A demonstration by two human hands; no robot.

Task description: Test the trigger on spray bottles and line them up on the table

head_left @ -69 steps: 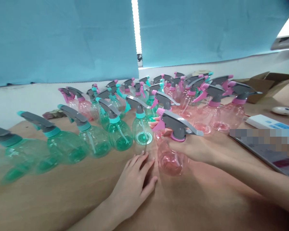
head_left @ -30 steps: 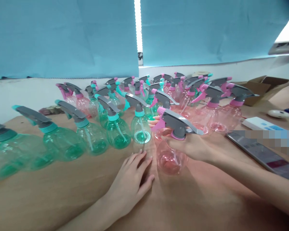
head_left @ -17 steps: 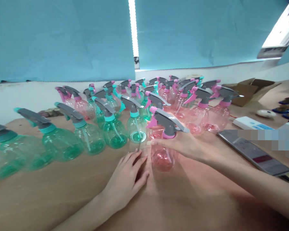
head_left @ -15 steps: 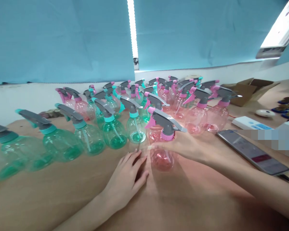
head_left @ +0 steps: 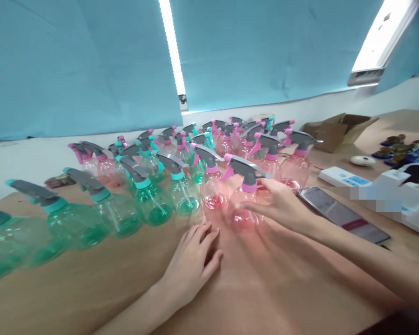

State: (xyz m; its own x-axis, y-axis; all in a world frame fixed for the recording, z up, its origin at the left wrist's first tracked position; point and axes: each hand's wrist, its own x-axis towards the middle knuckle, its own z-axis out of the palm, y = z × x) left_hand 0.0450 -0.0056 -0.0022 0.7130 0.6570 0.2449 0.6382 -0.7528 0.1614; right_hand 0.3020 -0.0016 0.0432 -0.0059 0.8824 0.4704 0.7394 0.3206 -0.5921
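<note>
My right hand [head_left: 281, 204] is closed around the side of a pink spray bottle [head_left: 240, 211] with a grey trigger head. The bottle stands upright on the wooden table [head_left: 91, 288], next to another pink bottle [head_left: 212, 188] at the near end of a row. My left hand [head_left: 195, 260] lies flat on the table just in front of the bottles, fingers spread and holding nothing. Several green spray bottles [head_left: 150, 204] stand to the left and several pink ones [head_left: 293, 163] behind and to the right.
A phone [head_left: 338, 215] lies on the table right of my right hand. Behind it are a white flat box [head_left: 338, 177], a small white round object [head_left: 362, 160] and an open cardboard box [head_left: 338, 130]. A blue curtain [head_left: 91, 60] hangs behind the table.
My right hand has carried the pink bottle away from me and to the right, into line beside another pink bottle. My left hand has stayed flat on the table. The view has swung right.
</note>
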